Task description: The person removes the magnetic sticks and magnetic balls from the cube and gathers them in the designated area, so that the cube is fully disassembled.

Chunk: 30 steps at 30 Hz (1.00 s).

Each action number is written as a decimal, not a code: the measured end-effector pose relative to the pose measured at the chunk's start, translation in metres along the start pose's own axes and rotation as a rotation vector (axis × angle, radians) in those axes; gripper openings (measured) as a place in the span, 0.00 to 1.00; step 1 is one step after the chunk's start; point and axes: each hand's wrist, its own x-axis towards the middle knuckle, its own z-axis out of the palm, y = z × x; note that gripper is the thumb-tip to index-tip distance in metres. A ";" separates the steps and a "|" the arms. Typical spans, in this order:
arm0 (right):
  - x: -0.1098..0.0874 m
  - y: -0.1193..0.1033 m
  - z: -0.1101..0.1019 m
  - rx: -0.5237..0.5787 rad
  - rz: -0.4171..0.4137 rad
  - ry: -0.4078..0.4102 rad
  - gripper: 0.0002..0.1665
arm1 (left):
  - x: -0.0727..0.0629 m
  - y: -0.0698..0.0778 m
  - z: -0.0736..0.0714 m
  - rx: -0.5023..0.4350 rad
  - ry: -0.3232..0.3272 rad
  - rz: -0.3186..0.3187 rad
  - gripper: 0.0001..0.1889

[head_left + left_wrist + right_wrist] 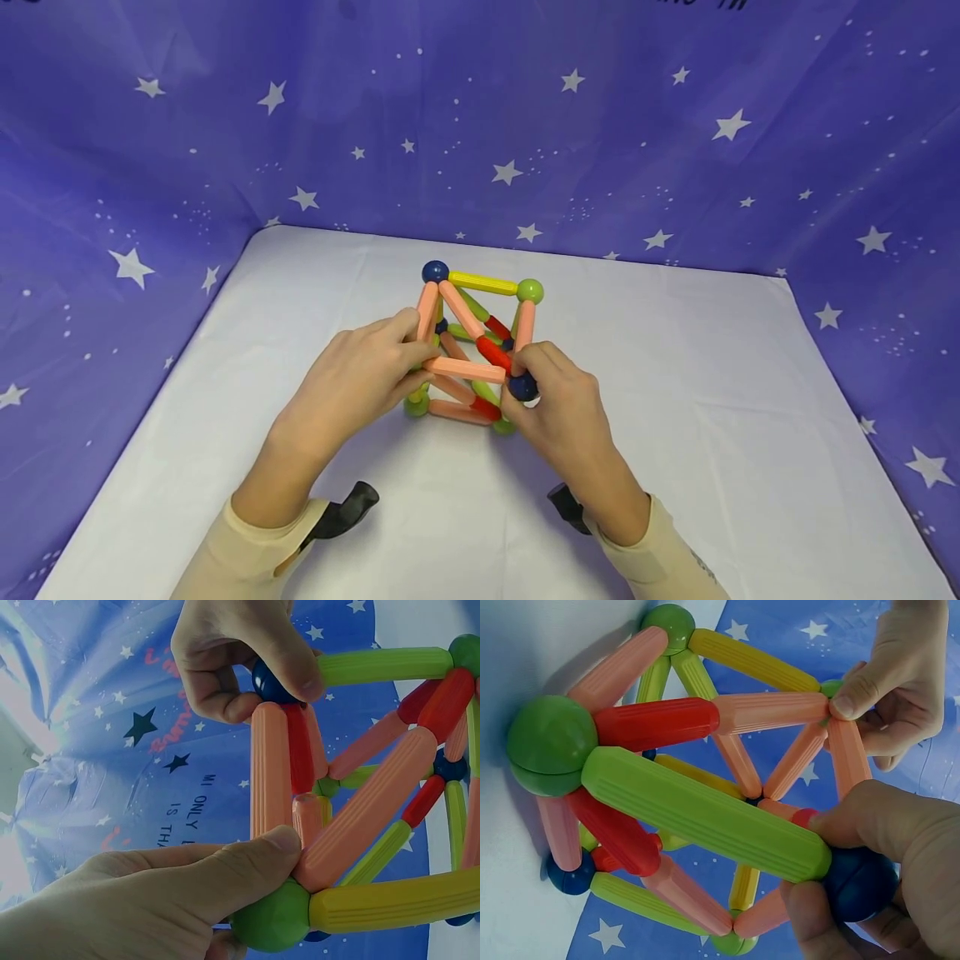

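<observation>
A cube-like frame of magnetic building sticks and balls stands on the white tabletop, with slanting braces across its sides. My left hand (360, 371) grips the upper near-left corner, thumb over the end of a salmon stick (465, 369) and fingers around the green ball (271, 919). At the upper near-right corner, my right hand (558, 400) pinches a dark blue ball (860, 883) between thumb and fingers. The salmon stick spans between both hands. A light green stick (705, 814) runs down from the blue ball to a lower green ball (553, 744).
Behind the frame, a yellow stick (483, 283) joins a dark blue ball (436, 272) and a green ball (530, 291) at the top. White cloth covers the table (750, 433). A purple star-print curtain (480, 125) surrounds its back and sides. Black wrist mounts (348, 510) protrude by both sleeves.
</observation>
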 end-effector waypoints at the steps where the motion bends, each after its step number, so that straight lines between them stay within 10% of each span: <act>1: 0.000 0.000 0.000 0.006 0.001 -0.001 0.15 | 0.000 0.000 0.000 0.003 -0.001 -0.001 0.10; 30: -0.003 0.007 0.001 0.135 0.055 0.152 0.15 | -0.001 -0.001 -0.001 -0.021 -0.003 -0.001 0.10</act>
